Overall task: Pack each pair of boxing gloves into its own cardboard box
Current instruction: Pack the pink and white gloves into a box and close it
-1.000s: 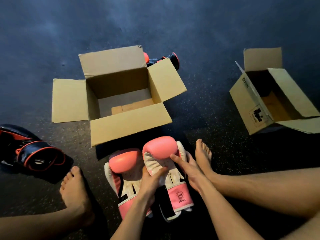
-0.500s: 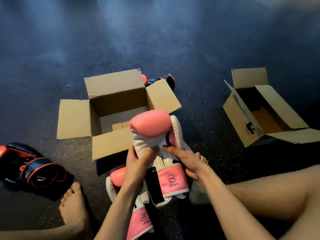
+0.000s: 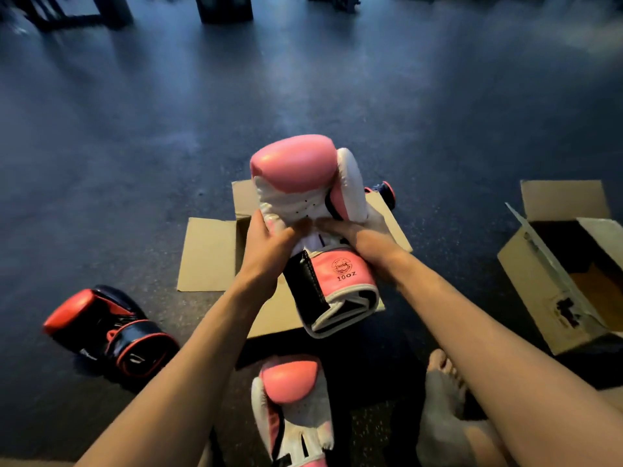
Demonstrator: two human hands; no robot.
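I hold a pink and white boxing glove point(image 3: 303, 183) up in the air with both hands, above the open cardboard box point(image 3: 209, 254) in the middle. My left hand point(image 3: 266, 251) grips its left side at the palm, and my right hand point(image 3: 360, 241) grips its right side. The cuff, marked 10oz, points toward me. The glove hides most of the box. The second pink glove point(image 3: 290, 399) lies on the floor near me. A black and red glove point(image 3: 104, 328) lies at the left. Another black and red glove point(image 3: 384, 192) peeks out behind the middle box.
A second open cardboard box point(image 3: 539, 288) lies tilted on the floor at the right. My bare right foot point(image 3: 445, 392) rests on the dark speckled floor near the lower pink glove. Dark furniture legs point(image 3: 222, 8) stand far back.
Both hands lifted one pink glove off the floor and raised it forward over the middle box. The other pink glove stayed on the floor. The camera view tilted up.
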